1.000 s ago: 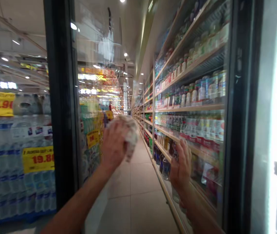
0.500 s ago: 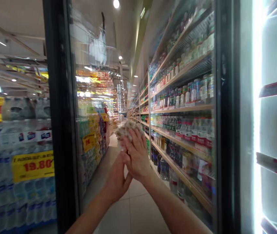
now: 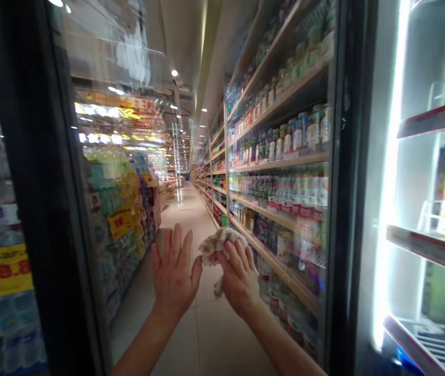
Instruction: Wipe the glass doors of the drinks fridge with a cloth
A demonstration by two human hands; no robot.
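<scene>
A crumpled whitish cloth [image 3: 219, 244] with brownish marks is pressed under my right hand [image 3: 240, 277] against the glass door [image 3: 202, 334]. The fingers of that hand lie over the cloth, and a loose end of it hangs below the thumb. To its left, my left hand [image 3: 175, 269] has its fingers spread, palm toward the glass, holding nothing. Whether the left palm touches the pane I cannot tell. Through or on the glass show shelves of bottles and an aisle, partly as reflections.
Dark door frame bars stand at left [image 3: 22, 156] and right [image 3: 351, 156]. Right of the door are lit fridge shelves [image 3: 429, 245] with price strips and bottles. Packed bottles [image 3: 7, 324] with a yellow price sign [image 3: 1, 272] stand at far left.
My hands, together on the cloth before, are now apart. The left hand has come off and spread its fingers; the right hand and cloth have moved lower and rightward. The view has shifted right.
</scene>
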